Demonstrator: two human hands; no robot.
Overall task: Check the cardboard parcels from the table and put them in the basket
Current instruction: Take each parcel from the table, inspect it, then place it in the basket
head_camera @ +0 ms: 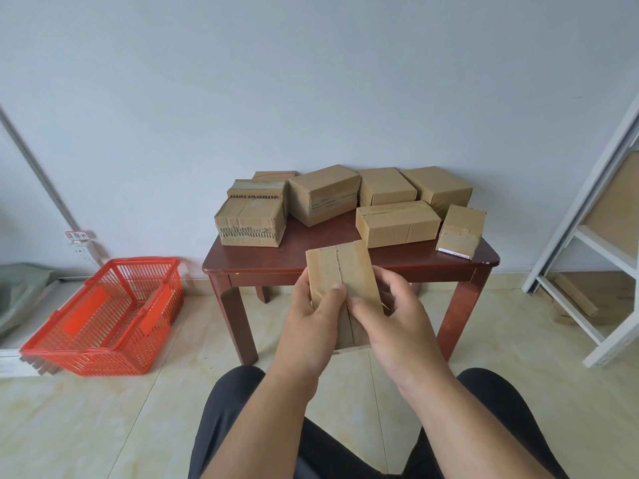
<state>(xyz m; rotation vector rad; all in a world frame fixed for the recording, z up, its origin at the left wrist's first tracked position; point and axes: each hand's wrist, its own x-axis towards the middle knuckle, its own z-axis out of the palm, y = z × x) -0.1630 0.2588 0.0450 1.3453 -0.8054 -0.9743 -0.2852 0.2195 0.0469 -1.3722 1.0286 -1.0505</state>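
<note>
Parcel (340, 271) held upright before the worktop (345, 261), long axis pointing away, left hand (311, 316) and right hand (387, 316) each in closed grip on it. Basket (103, 316) down-left, nearer left hand.

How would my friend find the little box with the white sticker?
Find the dark red-brown wooden table against the wall, covered with brown cardboard parcels. Go to its right front corner. The small tilted brown cardboard parcel there is the only one with a white label strip along its bottom edge.
</note>
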